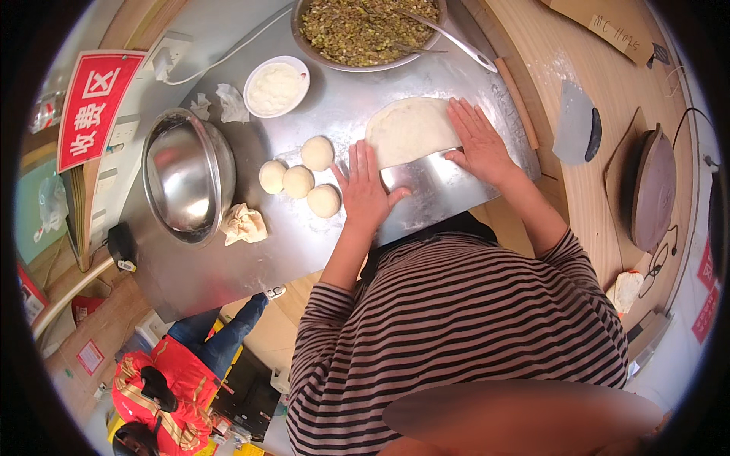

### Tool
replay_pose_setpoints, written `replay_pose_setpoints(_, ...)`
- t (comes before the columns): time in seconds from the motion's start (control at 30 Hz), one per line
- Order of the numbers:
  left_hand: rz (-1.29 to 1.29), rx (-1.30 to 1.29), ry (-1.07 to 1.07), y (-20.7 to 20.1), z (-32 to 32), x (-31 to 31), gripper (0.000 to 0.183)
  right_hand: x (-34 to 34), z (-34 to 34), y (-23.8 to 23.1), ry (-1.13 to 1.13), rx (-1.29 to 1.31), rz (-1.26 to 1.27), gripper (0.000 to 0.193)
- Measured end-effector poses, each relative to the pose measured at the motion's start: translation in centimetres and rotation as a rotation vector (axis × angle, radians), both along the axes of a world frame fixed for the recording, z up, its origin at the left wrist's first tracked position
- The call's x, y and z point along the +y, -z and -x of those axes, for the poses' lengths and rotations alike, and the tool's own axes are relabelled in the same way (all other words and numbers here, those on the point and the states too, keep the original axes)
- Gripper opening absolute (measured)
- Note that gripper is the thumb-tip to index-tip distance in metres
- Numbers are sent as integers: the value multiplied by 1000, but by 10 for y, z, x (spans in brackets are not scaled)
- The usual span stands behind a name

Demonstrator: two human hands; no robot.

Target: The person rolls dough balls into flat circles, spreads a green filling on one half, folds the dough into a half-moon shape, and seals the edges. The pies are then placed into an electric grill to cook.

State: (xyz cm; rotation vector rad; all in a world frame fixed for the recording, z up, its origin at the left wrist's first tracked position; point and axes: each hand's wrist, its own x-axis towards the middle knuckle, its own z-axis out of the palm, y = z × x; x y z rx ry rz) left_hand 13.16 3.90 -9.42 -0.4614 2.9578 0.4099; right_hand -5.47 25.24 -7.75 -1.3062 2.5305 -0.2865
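A flat half-round of pale dough [411, 133] lies on the metal worktop [281, 258], its straight edge toward me. My left hand [366, 186] is flat with fingers stretched out, its fingertips at the dough's left corner. Against the dough's right edge rests my right hand [479, 144], also flat, fingers extended and thumb apart. Neither hand grips anything. Just left of my left hand sits a group of several round dough balls [316, 153]. Beyond the dough stands a large metal bowl of chopped green-brown filling [357, 34], with a long-handled spoon [456, 44] leaning out over its rim.
At the left are an empty metal basin [182, 175] and a crumpled cloth [245, 224]. A white bowl of pale paste [276, 87] stands behind the dough balls. A rolling pin [518, 106] lies along the right edge; a dough scraper [576, 123] and round griddle [654, 188] are farther right. Someone in red [167, 391] is lower left.
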Motion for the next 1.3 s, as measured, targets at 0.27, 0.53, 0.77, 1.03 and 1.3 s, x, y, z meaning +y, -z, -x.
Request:
replay_pose_setpoints(0.27, -38, -4, 70, 18, -13, -1, 121, 5, -7, 11, 30, -30, 68, 97)
replay_pose_setpoints(0.53, -36, -13, 79, 12, -19, 5, 124, 0, -20, 9, 3, -1, 39, 94)
replay_pose_setpoints(0.77, -22, -101, 122, 4, -18, 2, 122, -5, -21, -1, -12, -36, 45, 92)
replay_pose_setpoints(1.03, -155, 82, 223, -6, 27, 10, 120, -12, -23, 6, -98, -94, 92, 90)
replay_pose_setpoints(1.3, -166, 35, 383, -13, 49, 15, 114, -18, -33, 11, -65, -93, 206, 90)
